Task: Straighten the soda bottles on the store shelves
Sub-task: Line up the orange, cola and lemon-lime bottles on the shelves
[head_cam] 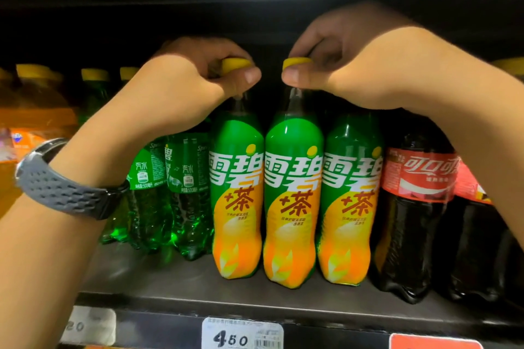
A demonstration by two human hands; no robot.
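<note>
Your left hand (192, 76) pinches the yellow cap of the left green-and-orange bottle (236, 207); your right hand (354, 65) pinches the middle bottle (292, 207) cap; both stand upright, labels forward, at the shelf (226, 300) front.

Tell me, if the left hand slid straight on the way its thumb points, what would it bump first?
Probably the right hand. The left hand grips one yellow cap, thumb pointing right at the other thumb, a small gap away.

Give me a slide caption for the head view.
Both hands grip yellow caps of two green-and-orange bottles.
</note>
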